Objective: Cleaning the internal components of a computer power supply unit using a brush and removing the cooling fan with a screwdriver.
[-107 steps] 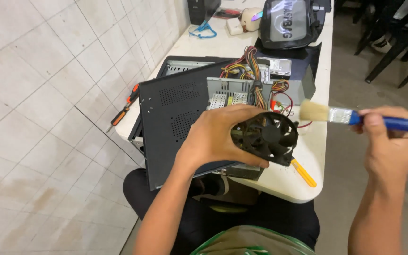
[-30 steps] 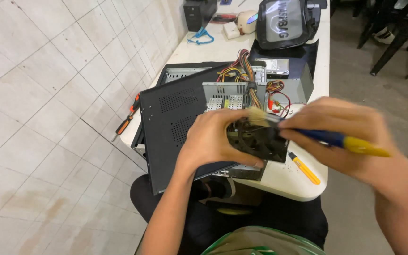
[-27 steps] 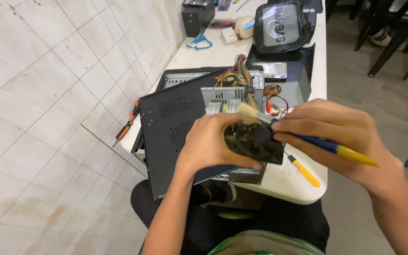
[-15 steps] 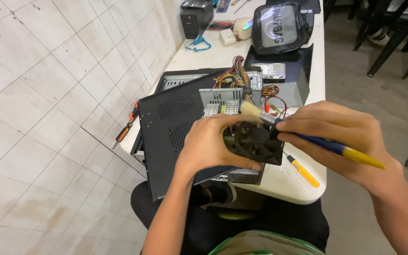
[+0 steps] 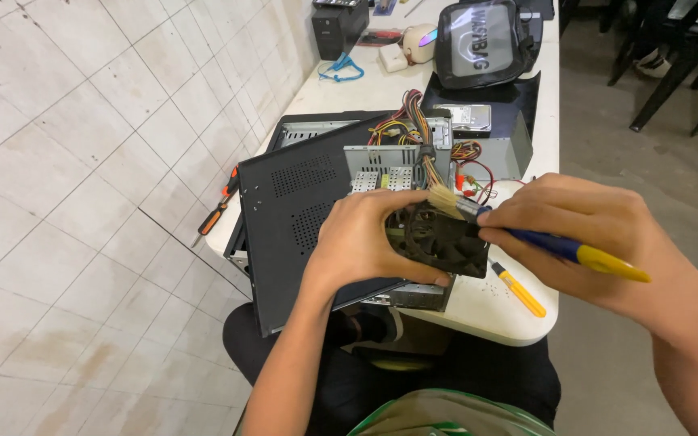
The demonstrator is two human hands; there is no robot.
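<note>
My left hand (image 5: 361,242) grips a black square computer fan (image 5: 443,241) and holds it above the near edge of the white table (image 5: 478,311). My right hand (image 5: 599,238) holds a paintbrush with a blue and yellow handle (image 5: 579,253). Its pale bristles (image 5: 442,199) rest on the fan's upper edge. Behind the fan lies an open black computer case (image 5: 309,194) with a bundle of coloured wires (image 5: 418,129) inside.
A yellow utility knife (image 5: 517,289) lies on the table by the fan. A screwdriver with an orange and black handle (image 5: 216,211) pokes over the left edge. A black bag (image 5: 486,40), a small black box (image 5: 339,24) and a blue cable sit at the far end. Dark chairs stand at right.
The brush, first held away to the right of the fan, has come onto it. Over the last second the bristles have shifted slightly along the fan's top edge.
</note>
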